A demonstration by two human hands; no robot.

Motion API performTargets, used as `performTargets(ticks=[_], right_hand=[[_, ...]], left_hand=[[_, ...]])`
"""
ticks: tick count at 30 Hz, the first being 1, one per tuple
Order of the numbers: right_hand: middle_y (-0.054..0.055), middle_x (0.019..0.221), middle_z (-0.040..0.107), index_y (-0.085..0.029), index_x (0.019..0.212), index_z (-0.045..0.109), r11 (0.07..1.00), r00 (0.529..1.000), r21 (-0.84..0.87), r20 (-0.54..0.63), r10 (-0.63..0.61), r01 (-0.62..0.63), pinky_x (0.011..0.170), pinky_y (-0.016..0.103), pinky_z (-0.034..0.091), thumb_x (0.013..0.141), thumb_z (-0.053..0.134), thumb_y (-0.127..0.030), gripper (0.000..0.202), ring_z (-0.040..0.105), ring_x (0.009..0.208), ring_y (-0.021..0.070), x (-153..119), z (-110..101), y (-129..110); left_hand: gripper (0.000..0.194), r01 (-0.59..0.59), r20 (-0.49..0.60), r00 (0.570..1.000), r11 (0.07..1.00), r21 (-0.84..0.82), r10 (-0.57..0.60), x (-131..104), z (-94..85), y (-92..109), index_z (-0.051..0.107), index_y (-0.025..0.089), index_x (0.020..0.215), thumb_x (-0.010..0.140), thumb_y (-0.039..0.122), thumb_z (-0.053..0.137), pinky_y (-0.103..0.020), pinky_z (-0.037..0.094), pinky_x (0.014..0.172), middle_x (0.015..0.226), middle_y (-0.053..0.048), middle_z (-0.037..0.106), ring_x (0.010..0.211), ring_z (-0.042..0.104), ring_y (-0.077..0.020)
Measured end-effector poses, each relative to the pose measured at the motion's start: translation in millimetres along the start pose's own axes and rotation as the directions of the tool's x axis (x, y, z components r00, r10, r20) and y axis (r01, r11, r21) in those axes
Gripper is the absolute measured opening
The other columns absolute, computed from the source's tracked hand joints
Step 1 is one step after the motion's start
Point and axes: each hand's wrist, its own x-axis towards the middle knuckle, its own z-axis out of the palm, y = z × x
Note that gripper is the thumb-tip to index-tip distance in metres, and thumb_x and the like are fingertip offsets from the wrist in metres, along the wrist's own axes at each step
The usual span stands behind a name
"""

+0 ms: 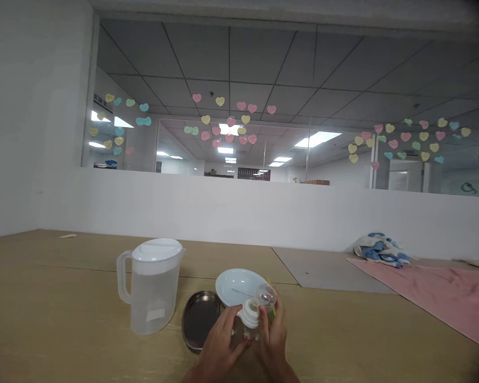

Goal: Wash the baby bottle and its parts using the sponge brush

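Note:
My left hand point(220, 336) is closed around a squat, see-through bottle with a white stepped collar point(249, 314); it looks like a baby bottle. In my right hand point(274, 333) is a clear domed cap point(266, 296), tipped beside the top of the collar. The right thumb lies close against the collar, and I cannot tell whether it presses on it. Most of the bottle's body is hidden by my hands. Just beyond them lies a white shallow bowl point(233, 282) with a thin, stick-like item in it. A dark metal kidney-shaped tray point(199, 319) sits by my left hand.
A translucent lidded pitcher point(154, 292) stands left of the tray. Something green and yellow shows partly behind my right hand. At the right, a pink cloth point(443, 292) and a crumpled blue-and-white cloth point(381, 249) lie on the table. A white wall with a window rises behind.

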Motion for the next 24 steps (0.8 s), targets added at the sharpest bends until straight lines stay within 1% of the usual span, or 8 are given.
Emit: performTargets(ticks=[3, 7, 9, 10, 13, 16, 19, 24], right_hand=[[0.015, 0.12, 0.054, -0.015, 0.123, 0.042, 0.998, 0.999, 0.049, -0.008, 0.046, -0.046, 0.089, 0.037, 0.042, 0.083, 0.045, -0.052, 0.054, 0.051, 0.11, 0.0267, 4, -3, 0], [0.015, 0.112, 0.056, -0.013, 0.126, 0.038, 0.984, 0.984, 0.134, -0.122, 0.132, -0.115, 0.085, 0.034, 0.044, 0.084, 0.046, -0.049, 0.056, 0.056, 0.102, 0.0241, 18, -9, 0], [0.015, 0.116, 0.054, -0.014, 0.128, 0.037, 0.984, 0.972, 0.11, -0.175, 0.155, -0.137, 0.085, 0.033, 0.044, 0.082, 0.049, -0.049, 0.059, 0.055, 0.104, 0.024, 24, -11, 1], [0.015, 0.119, 0.052, -0.015, 0.129, 0.038, 0.987, 0.973, 0.075, -0.176, 0.152, -0.141, 0.085, 0.033, 0.044, 0.081, 0.05, -0.049, 0.06, 0.054, 0.104, 0.0239, 26, -11, 2], [0.014, 0.121, 0.051, -0.016, 0.127, 0.043, 0.993, 0.988, -0.024, -0.113, 0.108, -0.111, 0.082, 0.033, 0.046, 0.079, 0.052, -0.049, 0.059, 0.057, 0.097, 0.0228, 26, -9, 8], [0.011, 0.105, 0.06, -0.017, 0.124, 0.049, 0.994, 0.996, -0.062, -0.01, 0.089, -0.089, 0.076, 0.033, 0.047, 0.08, 0.05, -0.049, 0.055, 0.059, 0.087, 0.0218, 22, -6, 16], [0.007, 0.091, 0.064, -0.018, 0.122, 0.053, 0.995, 0.994, -0.071, 0.075, 0.079, -0.074, 0.073, 0.032, 0.048, 0.08, 0.051, -0.045, 0.05, 0.061, 0.081, 0.0208, 18, -4, 18], [0.005, 0.087, 0.065, -0.018, 0.12, 0.055, 0.997, 0.994, -0.028, 0.087, 0.073, -0.071, 0.072, 0.03, 0.049, 0.081, 0.045, -0.036, 0.044, 0.061, 0.079, 0.0187, 16, -5, 14]], left_hand=[[0.049, -0.002, 0.003, 1.0, 1.0, -0.007, 0.002, 0, -1.4, 3, 0.041, 0.018, 0.127, 0.082, 0.032, 0.054, -0.036, 0.042, 0.094, 0.126, -0.012, 0.05, 0.11, 0.051, -0.0234], [0.05, -0.018, -0.019, 1.0, 0.998, -0.052, 0.017, -1, -2.6, 1, 0.043, 0.019, 0.126, 0.08, 0.031, 0.056, -0.036, 0.043, 0.094, 0.124, -0.011, 0.052, 0.108, 0.051, -0.0235], [0.051, -0.019, -0.042, 0.999, 0.997, -0.071, 0.016, -1, -2.3, -3, 0.043, 0.02, 0.126, 0.079, 0.033, 0.058, -0.036, 0.043, 0.094, 0.123, -0.011, 0.053, 0.107, 0.052, -0.0235], [0.051, -0.019, -0.047, 0.999, 0.997, -0.076, 0.016, -1, -2.0, -5, 0.042, 0.02, 0.126, 0.079, 0.033, 0.058, -0.036, 0.042, 0.094, 0.123, -0.011, 0.053, 0.106, 0.053, -0.0234], [0.051, -0.025, -0.043, 0.999, 0.997, -0.078, 0.022, -2, -1.1, -8, 0.042, 0.02, 0.127, 0.079, 0.032, 0.058, -0.036, 0.042, 0.094, 0.123, -0.011, 0.053, 0.105, 0.053, -0.0227], [0.051, -0.023, -0.049, 0.999, 0.996, -0.083, 0.019, -1, -0.8, -8, 0.042, 0.02, 0.126, 0.08, 0.032, 0.058, -0.036, 0.043, 0.093, 0.123, -0.011, 0.053, 0.104, 0.054, -0.0224], [0.05, -0.019, -0.05, 0.999, 0.996, -0.089, 0.015, -1, -1.3, -7, 0.042, 0.02, 0.126, 0.08, 0.033, 0.058, -0.036, 0.043, 0.093, 0.123, -0.011, 0.053, 0.105, 0.054, -0.0226], [0.05, -0.009, -0.046, 0.999, 0.997, -0.08, 0.005, -1, -2.2, -6, 0.041, 0.02, 0.126, 0.08, 0.032, 0.057, -0.034, 0.042, 0.094, 0.124, -0.011, 0.052, 0.106, 0.053, -0.0217]])
